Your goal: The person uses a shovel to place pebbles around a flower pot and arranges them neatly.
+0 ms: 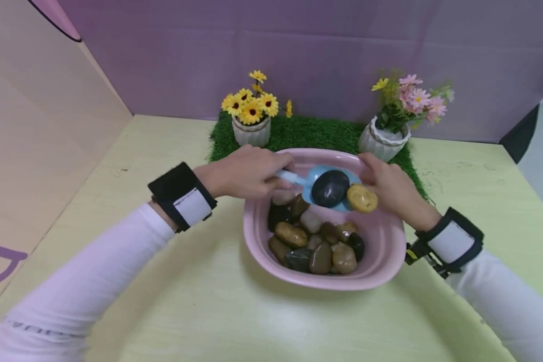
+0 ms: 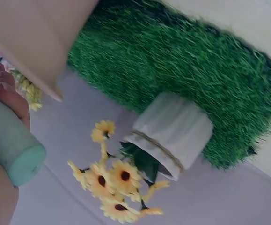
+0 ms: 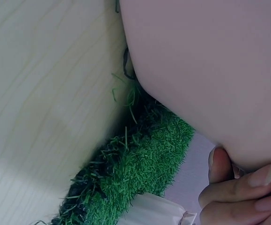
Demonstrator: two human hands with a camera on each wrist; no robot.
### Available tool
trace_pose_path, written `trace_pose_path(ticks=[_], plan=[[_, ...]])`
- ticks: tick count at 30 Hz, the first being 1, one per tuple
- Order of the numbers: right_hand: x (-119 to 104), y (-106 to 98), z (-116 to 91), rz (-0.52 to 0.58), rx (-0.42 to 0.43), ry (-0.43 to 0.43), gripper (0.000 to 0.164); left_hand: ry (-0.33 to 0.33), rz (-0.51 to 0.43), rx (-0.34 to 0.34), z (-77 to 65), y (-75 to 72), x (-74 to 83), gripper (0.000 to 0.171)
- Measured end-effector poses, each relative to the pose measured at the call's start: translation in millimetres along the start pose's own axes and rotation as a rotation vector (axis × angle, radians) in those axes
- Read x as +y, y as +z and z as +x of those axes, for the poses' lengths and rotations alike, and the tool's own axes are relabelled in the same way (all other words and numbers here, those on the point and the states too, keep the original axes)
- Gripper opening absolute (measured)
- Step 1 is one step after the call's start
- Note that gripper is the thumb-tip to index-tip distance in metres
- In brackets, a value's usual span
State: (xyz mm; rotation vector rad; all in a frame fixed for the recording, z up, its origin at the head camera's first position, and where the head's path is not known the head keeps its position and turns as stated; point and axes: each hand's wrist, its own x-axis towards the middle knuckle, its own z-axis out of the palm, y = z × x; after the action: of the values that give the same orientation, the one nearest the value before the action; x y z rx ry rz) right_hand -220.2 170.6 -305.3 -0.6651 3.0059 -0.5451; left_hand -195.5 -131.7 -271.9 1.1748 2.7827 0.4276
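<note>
My left hand (image 1: 249, 171) grips the pale handle of a small blue scoop (image 1: 308, 193) above a pink basin (image 1: 264, 266). The left wrist view shows its fingers curled round the thick handle (image 2: 13, 140). On the scoop lie a black stone (image 1: 330, 188) and, at its tip, a yellowish stone (image 1: 362, 198). My right hand (image 1: 393, 188) holds the basin's far right rim; in the right wrist view its fingers (image 3: 233, 190) curl under the rim from outside. Inside the basin several wet-looking brown, grey and dark stones (image 1: 321, 257) are heaped, mostly toward the left and middle.
Behind the basin a strip of artificial grass (image 1: 317, 131) carries a white pot (image 1: 252, 131) of yellow flowers and another white pot (image 1: 383, 140) of pink flowers, close to my right hand. A purple backdrop (image 1: 317, 55) stands behind the pale wooden table (image 1: 185, 311).
</note>
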Motion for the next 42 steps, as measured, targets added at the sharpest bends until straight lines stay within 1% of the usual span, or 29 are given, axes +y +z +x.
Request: trace_pose_path(ticks=[3,6,12,14,22,27,29,35,38,42], plan=[[-0.2,0.0,-0.5,-0.002,0.001,0.014,0.056,-0.019,0.007,0.021,-1.4,-2.9,-5.3,0.028],[-1.0,-0.1,0.0,-0.001,0.001,0.027,0.055,-0.040,0.015,0.046,-3.8,-7.0,-10.3,0.025],[-2.7,0.6,1.7,-0.006,-0.013,0.046,0.054,-0.102,0.054,0.108,-10.9,-12.6,-21.9,0.025],[-3.1,0.9,1.6,-0.001,-0.018,0.045,0.053,-0.121,0.053,0.119,-13.8,-13.1,-25.9,0.024],[-3.3,0.2,0.2,0.006,-0.016,0.044,0.053,-0.174,0.035,0.136,-22.3,-18.6,-41.3,0.026],[-2.6,-0.1,1.4,0.005,-0.022,0.038,0.053,-0.227,0.054,0.144,-28.8,-23.0,-57.6,0.027],[-2.4,-0.1,1.8,0.004,-0.025,0.036,0.054,-0.249,0.067,0.156,-31.6,-23.4,-64.7,0.027],[-2.6,-0.4,1.5,0.003,-0.017,0.039,0.053,-0.319,0.061,0.181,-40.5,-23.1,-81.2,0.027],[-2.9,-0.6,1.1,0.004,-0.014,0.044,0.053,-0.339,0.065,0.186,-45.8,-22.8,-86.8,0.026],[-3.0,-0.2,0.5,0.005,-0.017,0.040,0.053,-0.355,0.078,0.175,-52.8,-20.4,-92.8,0.026]])
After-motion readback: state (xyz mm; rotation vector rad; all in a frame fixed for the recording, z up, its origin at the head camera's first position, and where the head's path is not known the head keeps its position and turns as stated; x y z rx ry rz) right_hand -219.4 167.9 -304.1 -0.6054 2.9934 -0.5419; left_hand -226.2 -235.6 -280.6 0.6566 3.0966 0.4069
